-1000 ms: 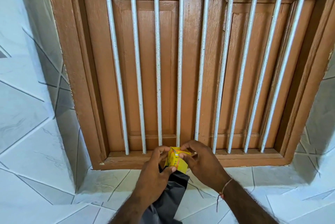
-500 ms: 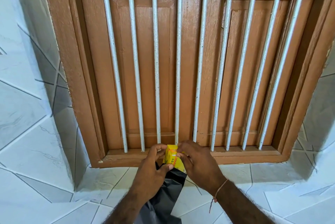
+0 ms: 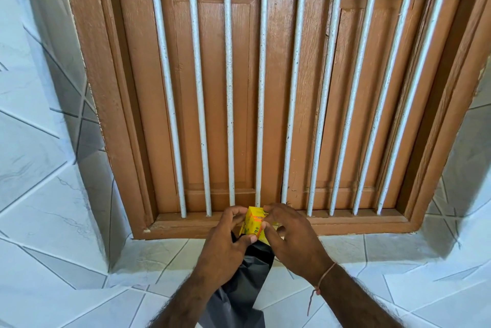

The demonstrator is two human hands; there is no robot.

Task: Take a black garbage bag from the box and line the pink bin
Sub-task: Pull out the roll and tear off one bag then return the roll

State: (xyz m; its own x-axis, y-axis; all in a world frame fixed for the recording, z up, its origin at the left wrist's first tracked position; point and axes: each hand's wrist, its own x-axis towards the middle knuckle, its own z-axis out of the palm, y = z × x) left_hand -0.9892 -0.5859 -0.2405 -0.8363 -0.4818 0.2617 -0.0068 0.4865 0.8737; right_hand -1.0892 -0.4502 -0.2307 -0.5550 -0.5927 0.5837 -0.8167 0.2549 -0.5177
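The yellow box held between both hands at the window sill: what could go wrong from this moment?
1. The yellow box is pinched by the left hand and right hand; it may crumple.
2. The black bag hangs under the left hand; it may slip down.

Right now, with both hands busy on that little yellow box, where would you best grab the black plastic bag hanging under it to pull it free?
Grip the black plastic garbage bag just below the small yellow cardboard box, where it bunches into a narrow neck. Come from below, between the wrists: the left hand and right hand cover the box's sides, and the bag hangs straight down.
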